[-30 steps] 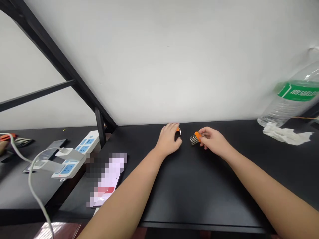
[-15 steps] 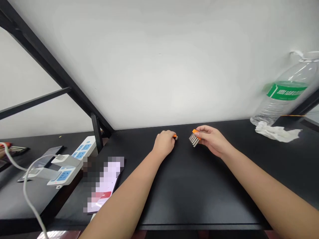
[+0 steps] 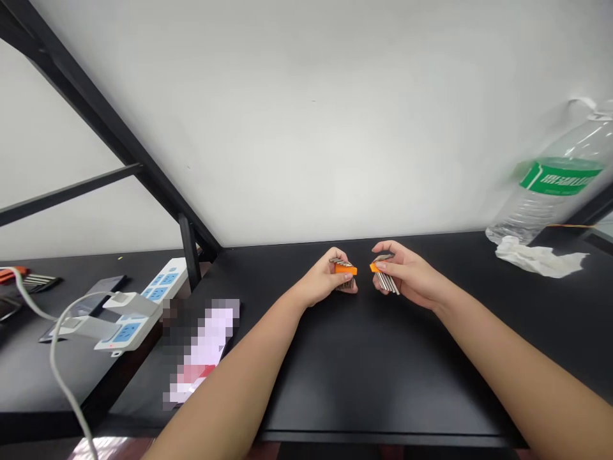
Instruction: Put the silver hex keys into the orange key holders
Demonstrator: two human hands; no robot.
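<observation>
My left hand (image 3: pixel 322 279) is closed on an orange holder (image 3: pixel 346 269) with several metal rods standing out above and below it, which looks like a hex key set. Thumb and fingers pinch it from the left. Across a small gap, my right hand (image 3: pixel 416 276) grips a second orange holder with metal rods (image 3: pixel 387 283); those rods slant down to the right. The two sets face each other without touching, just over the black table (image 3: pixel 383 370). Fingers partly hide both holders.
A large clear bottle with a green label (image 3: pixel 560 177) leans by the wall, near crumpled white tissue (image 3: pixel 541 257). At left are a power strip (image 3: pixel 163 287) with plugged-in chargers, a white cable (image 3: pixel 57 370), a partly blurred phone-like item (image 3: pixel 205 345) and a black metal frame (image 3: pixel 96 108).
My left hand has turned and raised its orange holder, showing the rods. The right hand has rotated its set, so the rods now slant the other way.
</observation>
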